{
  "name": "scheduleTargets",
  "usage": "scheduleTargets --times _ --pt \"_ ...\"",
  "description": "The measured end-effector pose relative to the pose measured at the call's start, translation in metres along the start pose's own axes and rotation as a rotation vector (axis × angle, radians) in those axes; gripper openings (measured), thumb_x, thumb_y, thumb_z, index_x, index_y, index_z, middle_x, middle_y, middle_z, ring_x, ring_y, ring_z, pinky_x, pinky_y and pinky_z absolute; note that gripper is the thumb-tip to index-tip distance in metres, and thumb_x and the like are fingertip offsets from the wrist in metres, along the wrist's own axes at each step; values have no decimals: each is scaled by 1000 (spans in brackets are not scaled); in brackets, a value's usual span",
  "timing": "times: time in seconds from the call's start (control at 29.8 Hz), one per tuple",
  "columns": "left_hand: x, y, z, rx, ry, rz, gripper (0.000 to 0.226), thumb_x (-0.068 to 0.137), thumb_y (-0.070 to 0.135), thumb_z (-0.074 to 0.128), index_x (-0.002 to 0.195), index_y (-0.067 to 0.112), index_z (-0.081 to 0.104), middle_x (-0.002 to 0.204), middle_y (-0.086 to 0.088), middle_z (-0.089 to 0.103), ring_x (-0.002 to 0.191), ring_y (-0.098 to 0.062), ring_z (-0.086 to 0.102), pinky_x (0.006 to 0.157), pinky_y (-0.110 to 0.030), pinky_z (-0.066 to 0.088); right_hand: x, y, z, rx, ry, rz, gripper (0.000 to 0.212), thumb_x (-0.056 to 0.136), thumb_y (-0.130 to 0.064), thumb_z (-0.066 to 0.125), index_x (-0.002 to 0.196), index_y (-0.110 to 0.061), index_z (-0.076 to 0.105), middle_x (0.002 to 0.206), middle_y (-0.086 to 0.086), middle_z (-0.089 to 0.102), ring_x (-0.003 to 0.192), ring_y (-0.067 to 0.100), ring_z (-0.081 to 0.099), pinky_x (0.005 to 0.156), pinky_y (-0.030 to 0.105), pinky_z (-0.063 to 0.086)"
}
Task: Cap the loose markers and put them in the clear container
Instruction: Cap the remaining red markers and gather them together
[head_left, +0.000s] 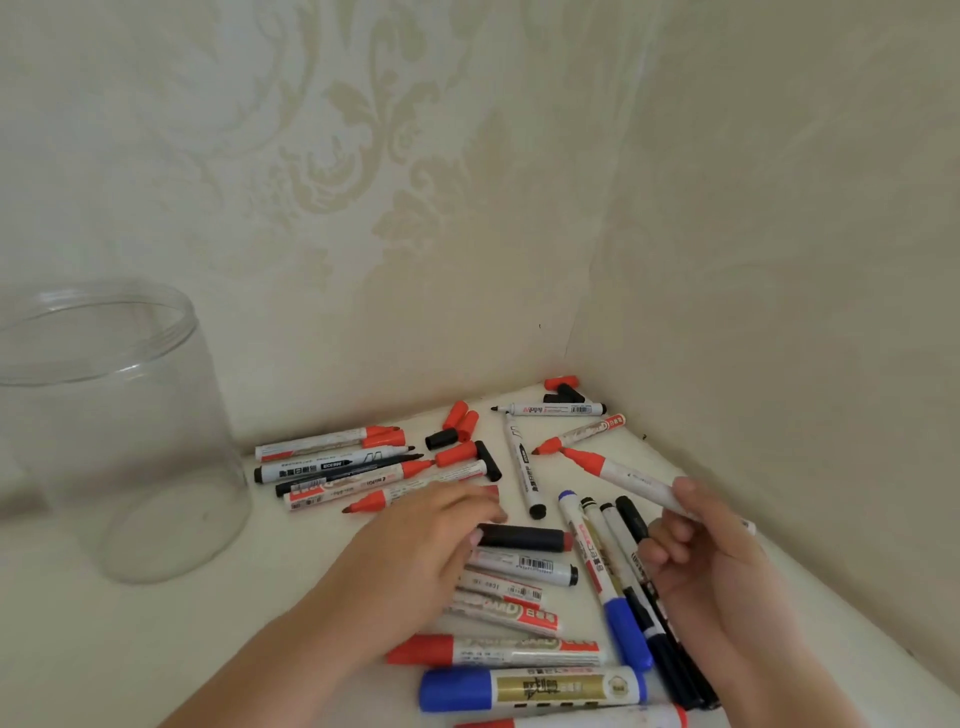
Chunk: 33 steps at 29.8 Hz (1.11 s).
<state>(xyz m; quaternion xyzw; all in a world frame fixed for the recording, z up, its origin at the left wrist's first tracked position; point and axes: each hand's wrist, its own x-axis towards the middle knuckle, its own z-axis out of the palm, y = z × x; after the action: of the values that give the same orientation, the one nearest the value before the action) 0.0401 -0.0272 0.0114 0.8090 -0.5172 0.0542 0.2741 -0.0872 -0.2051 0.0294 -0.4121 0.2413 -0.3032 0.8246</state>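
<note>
Landmark: the clear container (111, 436), a big see-through jar standing upright on the white counter (78, 649), far left, its mouth open.
Inside the jar: no markers show in it.
Right hand (711, 566): well to the right of the jar, lifted off the counter. Its fingers (667, 530) are curled round a marker and pinch its white body.
Held marker (623, 475): white with a bare red tip, no cap on. The tip points back toward the jar and up toward the wall.
Left hand (415, 551): between the jar and the right hand, low over the pile. Its fingers reach away from the person over the markers, loosely bent. It is blurry, so I cannot tell if they pinch anything.
Black marker (522, 536): lies flat just past the left fingertips, on the side away from the jar.
Loose caps (460, 418): small red and black caps lie near the wall, to the right of the jar, some touching each other.
Open markers (332, 460): a bunch lies side by side just right of the jar, tips pointing away from it.
Capped markers (532, 688): fat blue and red ones lie closest to the person, far right of the jar.
Walls: pale flowery wallpaper (363, 156) meets in a corner behind the pile.
</note>
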Motion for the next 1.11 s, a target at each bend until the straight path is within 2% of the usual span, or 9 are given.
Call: scheduleTargets --times 0.2,0.34,0.5,0.64,0.74,0.87,0.97,1.04,1.11 --pt "32 -16 -7 62 -28 -155 33 93 19 48 124 28 52 126 10 55 116 -7 48 97 -22 38 0 -3 -4 52 40 43 15 87 -16 50 81 -12 63 46 -3 41 38 7 35 38 17 38" --pt "46 -14 4 82 -120 -184 29 90 27 54 118 29 57 118 10 61 109 -8 53 92 -25 43 1 -7 -7 79 51 41 16 88 -16 48 80 -12 61 44 -4 41 36 7 34 37 15 37" --pt "57 -15 10 25 -234 -198 25 85 22 62 109 27 63 106 10 66 94 -3 58 85 -20 46 2 -9 -10 78 53 44 16 88 -17 48 79 -14 60 44 -4 40 36 7 33 35 16 36" --pt "55 -19 -2 -263 -85 -277 21 92 18 52 107 29 63 102 17 63 87 7 56 76 -8 40 3 -8 -12 68 46 42 17 88 -18 47 78 -14 60 44 -5 40 36 7 33 36 14 35" --pt "45 -25 -21 -561 66 -399 31 96 12 42 97 35 62 96 14 67 80 5 62 74 -10 46 5 -6 -12 50 47 38 18 89 -18 47 77 -15 60 44 -5 39 36 7 33 36 14 35" --pt "26 -35 -37 -545 112 -401 32 97 14 41 99 39 61 101 16 65 90 8 60 78 -8 46 7 -4 -13 31 38 49 20 88 -20 47 74 -16 61 45 -5 38 36 8 32 35 14 35" --pt "12 -41 -40 -543 124 -381 29 94 12 46 102 36 61 104 18 64 93 12 57 75 -2 42 8 -3 -13 23 -4 47 10 72 -26 64 66 -18 66 46 -5 38 36 8 33 35 16 36" --pt "3 -45 -38 -538 124 -366 29 91 11 53 101 37 61 99 16 66 93 8 59 76 -5 43 10 0 -15 6 -31 38 27 42 -34 75 63 -20 68 46 -6 39 36 8 33 34 17 37" --pt "-7 -49 -38 -478 112 -359 34 86 9 60 101 40 60 95 21 65 94 5 58 77 -7 43 9 0 -12 -14 -21 29 37 29 -37 77 62 -20 69 45 -6 39 35 8 33 34 17 37"
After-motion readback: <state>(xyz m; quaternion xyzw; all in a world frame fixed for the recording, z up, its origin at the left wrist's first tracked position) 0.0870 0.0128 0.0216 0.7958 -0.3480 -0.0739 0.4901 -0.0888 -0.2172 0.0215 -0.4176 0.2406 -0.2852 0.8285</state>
